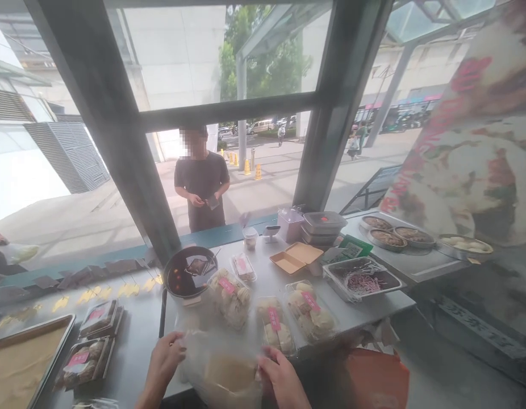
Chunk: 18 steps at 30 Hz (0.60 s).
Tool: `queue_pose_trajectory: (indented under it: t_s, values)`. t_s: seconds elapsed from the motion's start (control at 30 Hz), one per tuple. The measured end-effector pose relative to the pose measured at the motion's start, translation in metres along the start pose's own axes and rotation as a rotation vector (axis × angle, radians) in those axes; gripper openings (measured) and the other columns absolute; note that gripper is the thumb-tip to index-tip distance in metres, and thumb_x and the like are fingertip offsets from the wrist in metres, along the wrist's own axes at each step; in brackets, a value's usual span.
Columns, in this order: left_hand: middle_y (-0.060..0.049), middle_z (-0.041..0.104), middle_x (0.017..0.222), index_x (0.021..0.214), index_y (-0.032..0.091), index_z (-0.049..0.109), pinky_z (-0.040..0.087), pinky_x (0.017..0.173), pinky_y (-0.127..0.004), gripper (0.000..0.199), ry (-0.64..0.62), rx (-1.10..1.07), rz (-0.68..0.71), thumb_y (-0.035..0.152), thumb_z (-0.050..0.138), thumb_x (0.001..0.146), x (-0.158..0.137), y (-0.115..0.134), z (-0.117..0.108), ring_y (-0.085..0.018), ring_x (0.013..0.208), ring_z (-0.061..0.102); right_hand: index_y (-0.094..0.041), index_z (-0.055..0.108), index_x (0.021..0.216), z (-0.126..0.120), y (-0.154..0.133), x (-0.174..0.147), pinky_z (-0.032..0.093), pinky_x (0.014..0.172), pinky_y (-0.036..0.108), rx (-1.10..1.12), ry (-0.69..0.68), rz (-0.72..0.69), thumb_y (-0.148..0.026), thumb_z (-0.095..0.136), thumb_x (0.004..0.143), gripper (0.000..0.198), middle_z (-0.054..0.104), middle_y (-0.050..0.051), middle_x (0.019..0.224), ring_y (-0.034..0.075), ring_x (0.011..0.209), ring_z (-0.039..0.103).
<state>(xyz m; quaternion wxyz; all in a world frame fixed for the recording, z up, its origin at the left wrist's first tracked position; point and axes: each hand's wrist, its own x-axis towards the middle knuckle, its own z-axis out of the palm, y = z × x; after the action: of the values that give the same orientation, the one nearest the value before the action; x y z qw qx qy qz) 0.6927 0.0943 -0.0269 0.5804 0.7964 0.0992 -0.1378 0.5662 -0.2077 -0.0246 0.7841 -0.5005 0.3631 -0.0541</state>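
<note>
A thin, clear plastic bag is at the near edge of the counter, in the middle, and something flat and pale brown sits inside it; it is perhaps a flatbread, but the picture is too blurred to be sure. The left hand pinches the left side of the bag with closed fingers, and the right hand grips its right side in the same way.

Just beyond the bag lie three clear boxes of pale buns with pink labels, close together. Farther left stands a dark round pan, and at the far left a metal tray with two packed boxes beside it. To the right is a foil tray with purple shreds. Behind the window a person in a dark shirt stands facing the counter.
</note>
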Motion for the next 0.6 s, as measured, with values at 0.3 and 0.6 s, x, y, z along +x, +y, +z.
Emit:
queue_pose_trajectory:
  t_s: [0.3, 0.6]
  values:
    - [-0.002, 0.07, 0.071, 0.068, 0.018, 0.071, 0.045, 0.072, -0.03, 0.018, -0.153, -0.227, 0.088, 0.036, 0.068, 0.068, -0.056, 0.018, -0.014, -0.019, 0.074, 0.061, -0.016, 0.052, 0.143, 0.047, -0.059, -0.074, 0.047, 0.068, 0.02, 0.214, -0.26, 0.22, -0.039, 0.101, 0.055, 0.103, 0.078, 0.003, 0.102, 0.009, 0.073, 0.059]
    - [-0.003, 0.069, 0.072, 0.08, 0.023, 0.065, 0.045, 0.067, -0.037, 0.019, -0.211, 0.102, 0.228, 0.035, 0.052, 0.088, -0.094, 0.041, -0.003, -0.02, 0.064, 0.061, -0.014, 0.06, 0.141, 0.08, 0.002, -0.085, 0.052, 0.098, 0.04, -0.218, -0.364, 0.064, -0.071, 0.066, 0.074, 0.087, 0.081, 0.011, 0.095, 0.033, 0.104, 0.074]
